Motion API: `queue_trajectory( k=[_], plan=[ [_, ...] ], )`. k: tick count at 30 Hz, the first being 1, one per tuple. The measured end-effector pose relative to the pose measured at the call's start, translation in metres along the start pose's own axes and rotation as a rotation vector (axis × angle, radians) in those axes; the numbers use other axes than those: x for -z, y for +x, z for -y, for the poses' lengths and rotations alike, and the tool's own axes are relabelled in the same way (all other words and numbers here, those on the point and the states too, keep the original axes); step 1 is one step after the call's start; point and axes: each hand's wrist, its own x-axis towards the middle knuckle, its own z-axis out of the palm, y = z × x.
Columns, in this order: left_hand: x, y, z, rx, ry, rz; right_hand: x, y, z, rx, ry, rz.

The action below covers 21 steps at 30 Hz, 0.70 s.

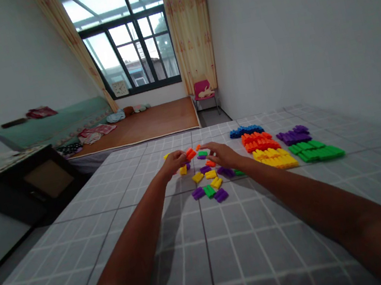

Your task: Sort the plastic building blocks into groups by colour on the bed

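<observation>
My left hand [175,162] pinches an orange plastic block [190,153] a little above the cloth. To its right, my right hand [220,153] has its thumb and forefinger apart, with the fingertips close to another orange block [198,147]; whether they touch it I cannot tell. Under and around both hands lie loose blocks: a green one [203,153], a yellow one [183,170] and a purple one [225,172]. Nearer to me are several more, among them a green block [209,191] between purple ones. Some pieces are partly covered by my hands.
Blocks lie grouped by colour on the right: blue [246,131], orange [259,141], yellow [275,158], purple [293,135] and green [317,150]. A grey checked cloth [184,271] covers the table. Beyond it are a bed [160,120] and a pink chair [202,89].
</observation>
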Motion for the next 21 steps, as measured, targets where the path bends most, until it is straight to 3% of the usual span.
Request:
queue_trajectory(
  k=[2, 4, 7, 9, 12, 17, 19, 21],
  plan=[
    [-0.014, -0.012, -0.011, 0.042, -0.065, 0.097, 0.000, 0.001, 0.004, 0.114, 0.009, 0.000],
    [-0.027, -0.022, -0.019, 0.079, -0.063, 0.145, 0.000, -0.001, 0.009, 0.185, -0.007, 0.080],
    [-0.040, -0.034, -0.024, 0.114, -0.093, 0.155, 0.003, -0.007, 0.012, 0.158, -0.022, 0.163],
    [-0.046, -0.039, -0.023, 0.120, -0.148, 0.135, 0.010, -0.011, 0.009, 0.088, -0.019, 0.139],
    [-0.048, -0.046, -0.019, 0.105, -0.206, 0.094, 0.036, -0.014, -0.013, -0.077, -0.024, -0.001],
    [-0.037, -0.052, -0.012, 0.097, -0.193, 0.031, 0.111, -0.027, -0.091, -0.489, -0.141, -0.290],
    [-0.033, -0.053, -0.009, 0.104, -0.191, 0.020, 0.136, -0.038, -0.122, -0.664, -0.260, -0.300],
    [-0.032, -0.052, -0.007, 0.108, -0.180, 0.015, 0.151, -0.049, -0.146, -0.817, -0.351, -0.228]
  ],
)
